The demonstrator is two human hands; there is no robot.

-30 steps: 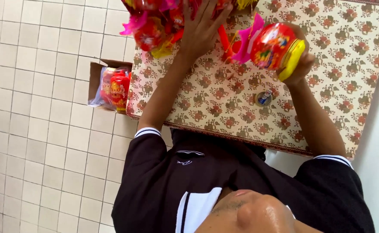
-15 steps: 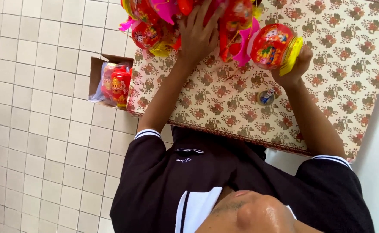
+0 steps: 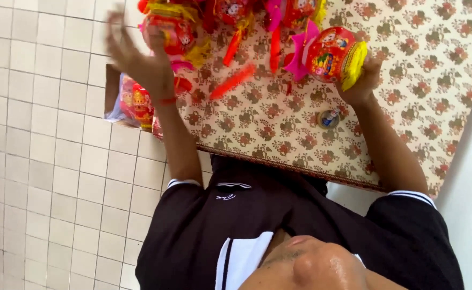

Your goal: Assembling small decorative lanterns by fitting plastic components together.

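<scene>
Head view: 1 red lantern (image 3: 330, 53) is gripped by the right hand (image 3: 362, 80), while the left hand (image 3: 139, 59), fingers spread, is raised beside the lantern pile (image 3: 177, 32), apparently mid-sorting.

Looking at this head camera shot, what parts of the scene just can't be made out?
Head view only:
- Left hand: motion-blurred, fingers unclear.
- Pile of red lanterns: cut off by the top edge.
- Cardboard box: partly hidden behind the left forearm and table edge.
- Small round thing on the floral tablecloth: too small to identify.

Free room on the surface

The far edge of the surface (image 3: 408, 91) is crowded by red lanterns (image 3: 230, 16); bare cloth is left nearer, interrupted only by a small tape roll (image 3: 328, 118).
</scene>
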